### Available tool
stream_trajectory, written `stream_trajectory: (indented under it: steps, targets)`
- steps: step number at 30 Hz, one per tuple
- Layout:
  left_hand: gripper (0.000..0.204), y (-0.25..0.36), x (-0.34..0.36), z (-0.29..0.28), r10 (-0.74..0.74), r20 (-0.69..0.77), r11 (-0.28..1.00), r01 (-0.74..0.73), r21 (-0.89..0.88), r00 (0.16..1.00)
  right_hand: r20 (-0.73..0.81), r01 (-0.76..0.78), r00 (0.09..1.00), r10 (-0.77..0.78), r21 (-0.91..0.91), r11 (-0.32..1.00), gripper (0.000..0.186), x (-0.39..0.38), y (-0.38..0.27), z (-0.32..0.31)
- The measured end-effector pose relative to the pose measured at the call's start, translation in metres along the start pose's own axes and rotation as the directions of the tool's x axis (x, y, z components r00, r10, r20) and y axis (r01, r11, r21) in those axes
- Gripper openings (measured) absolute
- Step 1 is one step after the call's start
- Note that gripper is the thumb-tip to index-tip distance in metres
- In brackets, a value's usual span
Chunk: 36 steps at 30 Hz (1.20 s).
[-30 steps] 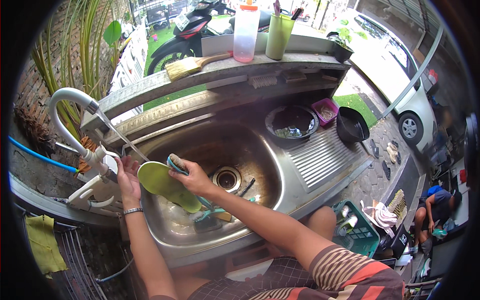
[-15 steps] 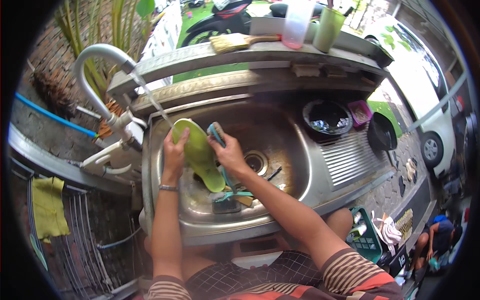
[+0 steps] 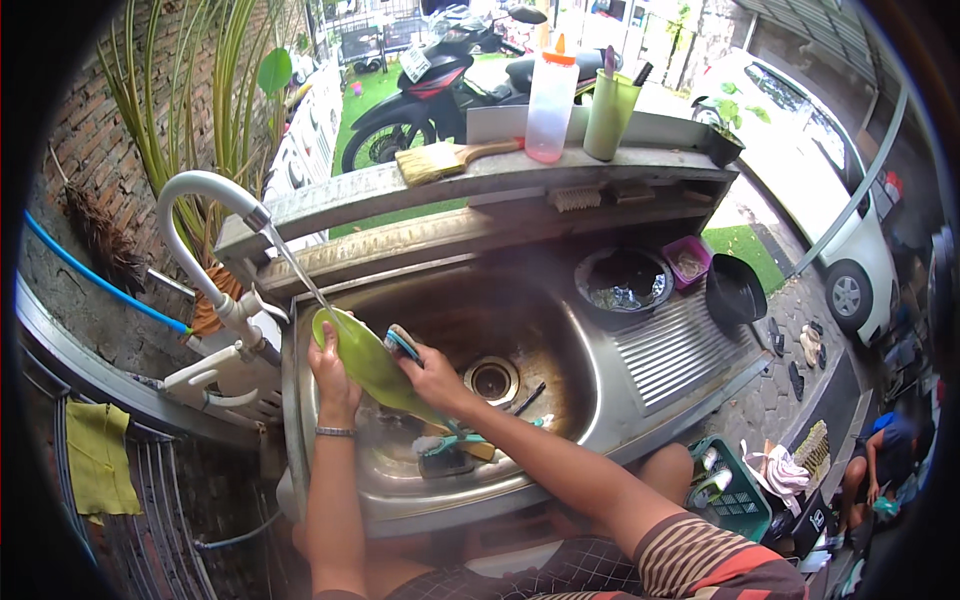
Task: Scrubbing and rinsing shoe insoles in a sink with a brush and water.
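My left hand (image 3: 336, 380) grips a lime-green insole-shaped piece (image 3: 370, 362) by its upper end, tilted under the stream from the white gooseneck faucet (image 3: 200, 185). My right hand (image 3: 433, 382) is closed on a small blue scrub brush (image 3: 401, 341) at the piece's right side. Both are over the stained steel sink (image 3: 530, 330). On the sink floor, teal-handled brushes (image 3: 478, 438), a dark slim item (image 3: 530, 398) and other small things lie near the drain.
Behind are a ledge (image 3: 660, 162) with a paintbrush (image 3: 428, 164), bottle (image 3: 550, 110) and cup. Basins (image 3: 622, 283) sit on the drainboard (image 3: 670, 350). A green crate (image 3: 730, 490) stands at lower right, a co-worker (image 3: 880, 465) crouches beyond it, and footwear (image 3: 795, 360) lies on the paving.
My left hand, open beside the green piece a second ago, has closed on it and raised it into the stream. Since half a second ago the piece has shifted down and left in view.
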<state>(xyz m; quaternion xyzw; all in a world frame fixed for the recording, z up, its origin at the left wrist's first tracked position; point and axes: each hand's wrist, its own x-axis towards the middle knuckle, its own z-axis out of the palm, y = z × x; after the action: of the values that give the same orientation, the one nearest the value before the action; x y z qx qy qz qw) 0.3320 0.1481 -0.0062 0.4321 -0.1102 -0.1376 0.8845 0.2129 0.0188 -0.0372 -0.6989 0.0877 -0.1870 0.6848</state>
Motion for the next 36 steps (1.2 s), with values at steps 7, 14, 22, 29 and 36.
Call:
stream_trajectory:
  steps: [7,14,22,29,36]
  targets:
    - [0.03,0.002,-0.001,0.004,-0.04,0.101,0.996,0.048,-0.075,0.994,0.017,-0.007,1.0,0.006,0.051,0.999,0.029,-0.001,-0.013,-0.006]
    - [0.044,-0.004,-0.008,0.017,-0.051,0.187,0.989,0.076,-0.129,0.981,-0.108,0.085,0.99,-0.095,-0.092,0.992,0.026,-0.002,-0.013,-0.003]
    - [0.031,-0.012,-0.003,0.002,-0.085,0.044,0.993,0.081,0.086,0.995,-0.109,0.05,0.992,-0.067,-0.148,0.988,0.025,0.0,-0.018,-0.004]
    - [0.035,-0.014,-0.003,0.004,0.384,0.23,0.551,-0.422,0.72,0.894,-0.112,0.089,0.987,-0.112,-0.193,0.977,0.029,-0.002,-0.016,-0.005]
    - [0.039,0.002,-0.006,0.014,0.397,0.198,0.719,-0.438,0.54,0.896,-0.114,0.091,0.987,-0.113,-0.183,0.979,0.03,0.001,-0.018,-0.003]
